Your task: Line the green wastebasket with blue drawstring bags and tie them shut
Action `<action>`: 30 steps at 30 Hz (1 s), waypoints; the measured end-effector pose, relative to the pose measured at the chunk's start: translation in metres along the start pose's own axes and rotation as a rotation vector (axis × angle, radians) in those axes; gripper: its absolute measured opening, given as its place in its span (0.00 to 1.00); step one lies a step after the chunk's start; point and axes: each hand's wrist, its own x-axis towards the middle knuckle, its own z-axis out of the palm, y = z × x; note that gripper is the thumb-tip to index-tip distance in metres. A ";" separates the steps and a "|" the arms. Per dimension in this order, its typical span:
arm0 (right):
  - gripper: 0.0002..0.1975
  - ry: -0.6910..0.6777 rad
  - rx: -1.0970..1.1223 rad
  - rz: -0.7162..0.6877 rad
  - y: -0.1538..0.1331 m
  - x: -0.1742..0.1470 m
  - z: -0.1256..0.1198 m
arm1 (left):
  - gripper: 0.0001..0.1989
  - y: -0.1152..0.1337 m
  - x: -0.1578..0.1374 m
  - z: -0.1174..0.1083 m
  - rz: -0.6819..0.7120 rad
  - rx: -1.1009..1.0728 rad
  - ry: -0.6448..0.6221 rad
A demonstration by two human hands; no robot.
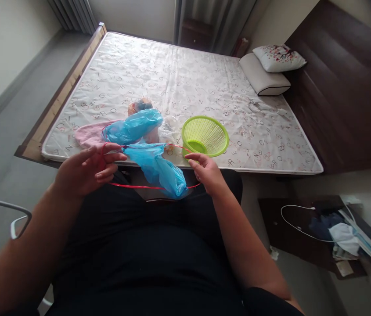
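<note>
A blue plastic bag (159, 169) with a red drawstring (135, 186) hangs between my hands, above my lap. The cord is drawn out in a loop to both sides. My left hand (86, 169) has the cord looped about its fingers, which are curled. At the other end, my right hand (207, 171) pinches the cord between thumb and fingertips. Just behind, on the mattress, lie another blue plastic bag (135, 126), a pink cloth (89, 135) and a crumpled white plastic bag (170, 129). A light-green plastic basket (210, 131) leans near my right hand.
The bare patterned mattress (188, 79) spans the space in front of me. A clear bundle with dark contents (141, 105) sits behind the bags. Pillows (267, 77) rest by the dark headboard (340, 83). A low dark table (290, 219) with a white cable stands at the right.
</note>
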 end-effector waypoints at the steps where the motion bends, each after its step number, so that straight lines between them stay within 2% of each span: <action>1: 0.24 0.027 -0.116 -0.005 0.002 0.001 0.005 | 0.19 0.002 -0.002 0.005 0.012 0.030 -0.028; 3: 0.30 0.074 -0.357 -0.017 0.004 0.001 0.018 | 0.23 0.006 -0.007 0.015 0.033 0.092 -0.090; 7: 0.51 -0.017 -0.731 0.049 0.003 -0.006 0.051 | 0.33 0.003 -0.018 0.030 0.017 0.193 -0.241; 9: 0.55 -0.059 -0.828 0.067 0.002 -0.009 0.070 | 0.38 -0.002 -0.022 0.034 -0.019 0.220 -0.279; 11: 0.51 -0.081 -0.881 0.042 0.005 -0.009 0.086 | 0.42 -0.007 -0.025 0.034 -0.067 0.243 -0.285; 14: 0.24 -0.117 -0.891 -0.012 0.014 0.002 0.092 | 0.44 -0.009 -0.026 0.029 -0.116 0.269 -0.344; 16: 0.12 -0.111 -0.820 -0.041 0.022 0.014 0.083 | 0.44 -0.006 -0.025 0.022 -0.110 0.267 -0.395; 18: 0.09 -0.070 -0.653 -0.069 0.029 0.026 0.068 | 0.45 0.000 -0.023 0.013 -0.076 0.254 -0.379; 20: 0.07 -0.056 -0.390 -0.082 0.031 0.033 0.054 | 0.44 0.003 -0.018 0.006 -0.049 0.246 -0.274; 22: 0.12 -0.112 -0.090 -0.065 0.029 0.033 0.044 | 0.42 0.000 -0.011 0.004 -0.032 0.247 -0.098; 24: 0.17 -0.214 0.154 -0.020 0.024 0.029 0.042 | 0.38 -0.013 -0.003 0.008 -0.032 0.289 0.090; 26: 0.19 -0.307 0.299 0.031 0.017 0.021 0.044 | 0.35 -0.034 0.006 0.016 -0.032 0.365 0.196; 30: 0.16 -0.387 0.440 0.095 0.004 0.008 0.056 | 0.44 -0.085 0.032 0.034 -0.077 0.525 0.218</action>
